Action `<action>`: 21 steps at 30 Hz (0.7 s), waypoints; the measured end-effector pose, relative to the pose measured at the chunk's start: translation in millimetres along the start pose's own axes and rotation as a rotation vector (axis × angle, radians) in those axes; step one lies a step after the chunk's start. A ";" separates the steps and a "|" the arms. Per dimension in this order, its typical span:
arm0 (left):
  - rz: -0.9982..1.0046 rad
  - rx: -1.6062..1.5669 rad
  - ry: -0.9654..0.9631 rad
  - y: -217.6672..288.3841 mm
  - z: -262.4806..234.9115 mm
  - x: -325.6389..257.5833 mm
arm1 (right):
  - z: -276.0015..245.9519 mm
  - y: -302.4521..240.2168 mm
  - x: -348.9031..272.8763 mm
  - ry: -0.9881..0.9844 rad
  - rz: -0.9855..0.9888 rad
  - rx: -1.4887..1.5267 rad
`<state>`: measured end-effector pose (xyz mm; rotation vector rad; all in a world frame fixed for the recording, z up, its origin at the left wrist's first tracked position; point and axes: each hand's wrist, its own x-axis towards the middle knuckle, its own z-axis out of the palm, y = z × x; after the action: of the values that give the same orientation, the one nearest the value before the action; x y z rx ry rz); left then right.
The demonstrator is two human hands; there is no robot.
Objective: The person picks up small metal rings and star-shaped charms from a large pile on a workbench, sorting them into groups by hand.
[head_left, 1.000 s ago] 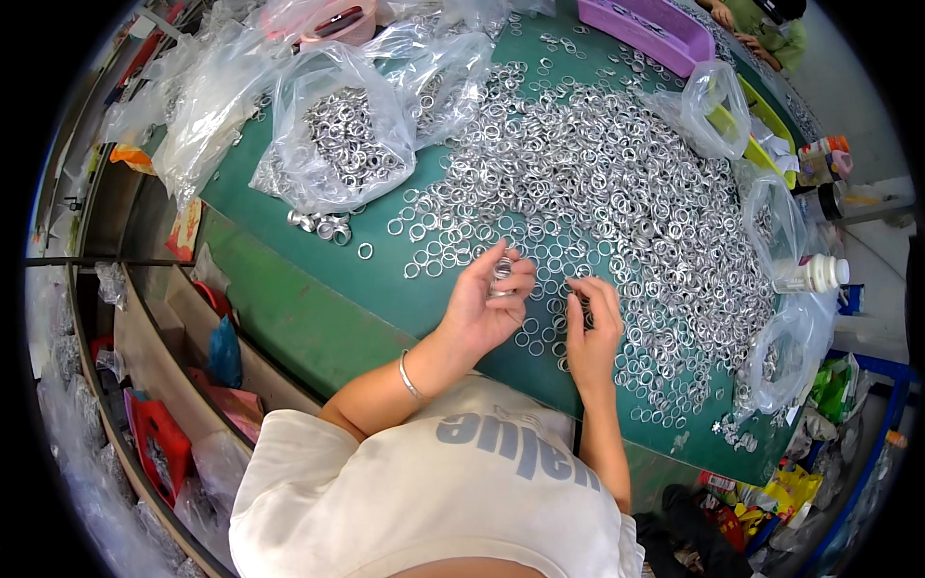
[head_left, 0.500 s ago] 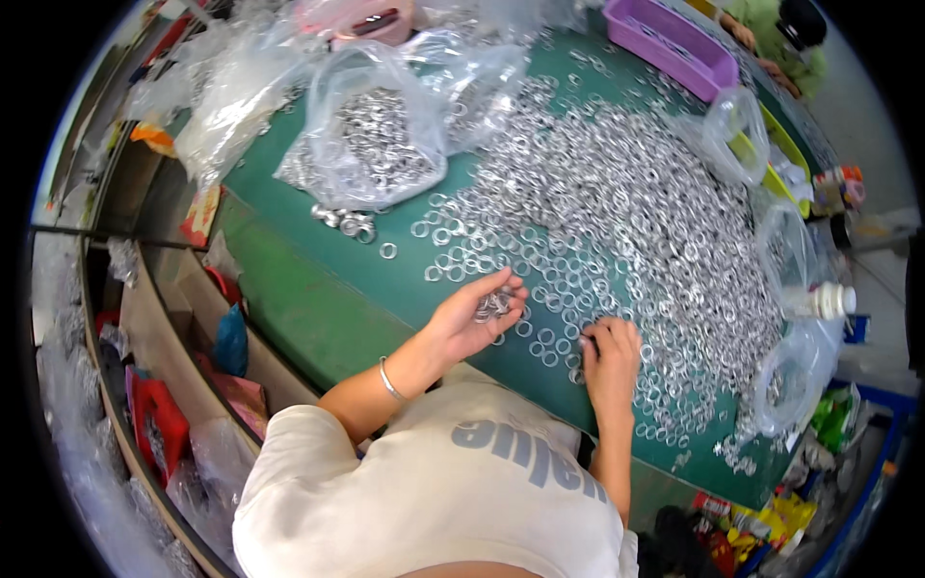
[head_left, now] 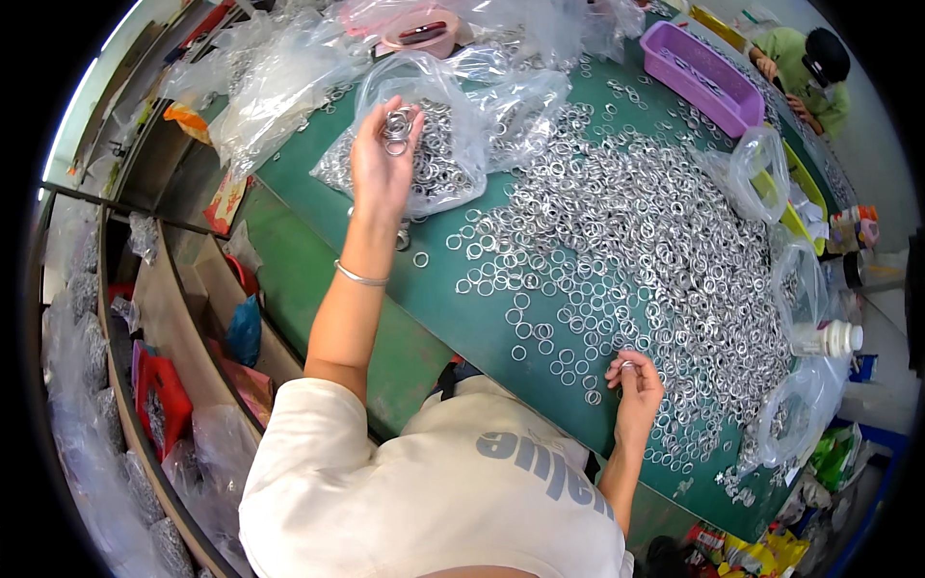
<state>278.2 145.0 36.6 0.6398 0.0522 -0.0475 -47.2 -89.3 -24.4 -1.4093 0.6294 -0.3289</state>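
Several silver metal rings lie in the curled fingers of my left hand, which is raised palm up. It is over the edge of a clear plastic bag partly filled with such rings. Low over the loose rings near the front edge of the green table, my right hand has its thumb and fingertips pinched together. A small ring appears to be between them. To the right and beyond spreads a big heap of rings, thinning into single ones toward me.
A purple basket and a yellow-green tray stand at the far right. Along the right edge are a white bottle and crumpled plastic bags. A pink bowl sits at the back. Another person works beyond the table.
My left hand has moved away from the table's near edge, up and left to the bag, carrying its rings. My right hand has lifted and turned, fingers now pinched. The whole view has shifted slightly.
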 end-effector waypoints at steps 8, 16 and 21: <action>-0.763 -0.771 0.005 -27.5 10.1 -26.7 | -1.9 6.2 -2.3 0.004 0.081 0.160; -0.969 -0.337 0.145 -90.8 24.3 -62.8 | 0.0 9.2 -6.6 -0.014 0.140 0.406; -1.256 0.087 -0.040 -122.9 55.9 -133.1 | 0.4 -0.9 -9.8 0.067 0.078 0.515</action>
<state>139.9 16.9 16.6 0.6073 0.4095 -1.2788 -54.6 -83.5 -21.5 -0.8822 0.5993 -0.4413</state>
